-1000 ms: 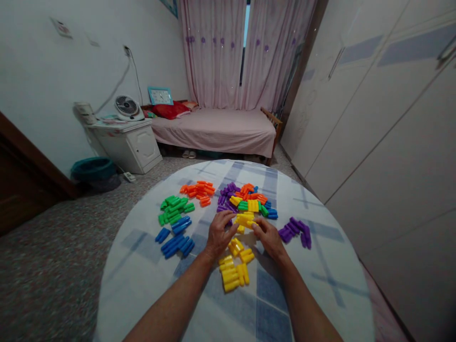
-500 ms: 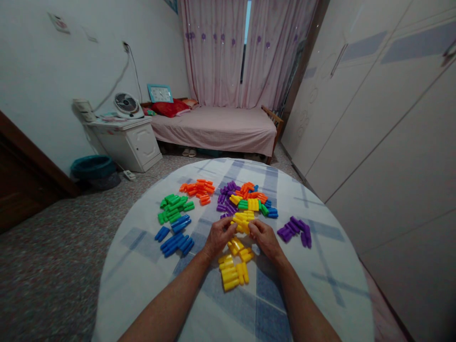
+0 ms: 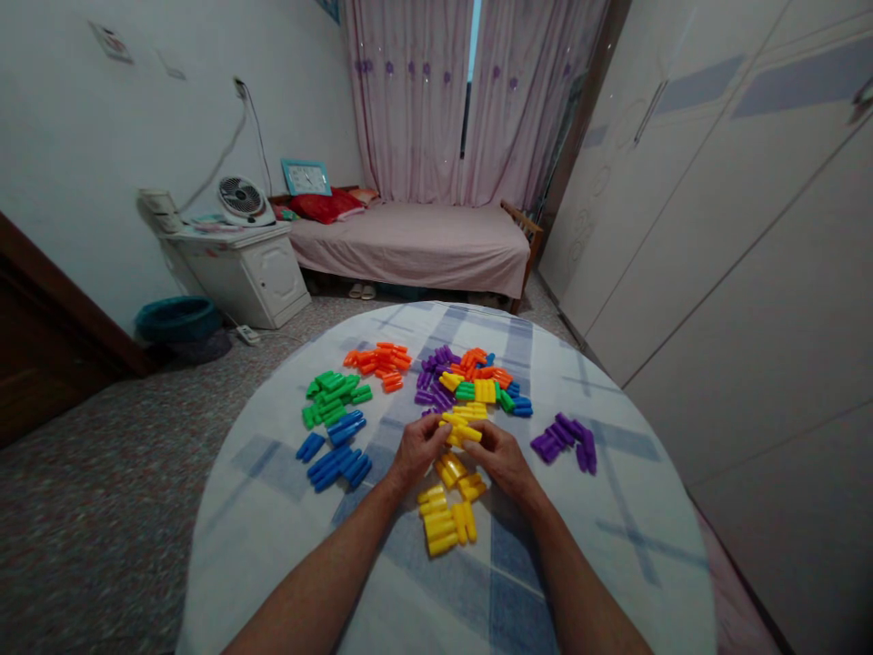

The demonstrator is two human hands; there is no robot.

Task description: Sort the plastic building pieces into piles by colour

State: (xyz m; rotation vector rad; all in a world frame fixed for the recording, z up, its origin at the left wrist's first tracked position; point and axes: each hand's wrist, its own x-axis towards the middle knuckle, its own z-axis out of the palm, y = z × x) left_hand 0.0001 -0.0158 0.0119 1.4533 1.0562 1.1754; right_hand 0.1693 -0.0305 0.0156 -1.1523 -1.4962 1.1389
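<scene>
Between my two hands is a yellow plastic building block (image 3: 461,430), made of rounded, bullet-like tubes. My left hand (image 3: 418,452) pinches its left side with thumb and fingers, and my right hand (image 3: 503,457) grips its right side. Just below them on the table lies a group of yellow blocks (image 3: 443,523), some near my wrists. Directly beyond the hands is a mixed heap with purple blocks (image 3: 435,377), orange blocks (image 3: 481,368), green, blue and yellow ones. The fingertips partly cover the held block.
The round table (image 3: 273,564) has a checked cloth. Blue blocks (image 3: 339,466), green blocks (image 3: 334,398) and orange blocks (image 3: 379,360) lie left in separate groups. Purple blocks (image 3: 565,443) lie right. Behind stand a bed (image 3: 416,236), a cabinet (image 3: 273,277) and a wardrobe (image 3: 716,236).
The yellow block between my hands has turned, its tubes now pointing lower right. My right hand has shifted slightly and its fingers sit lower behind the block.
</scene>
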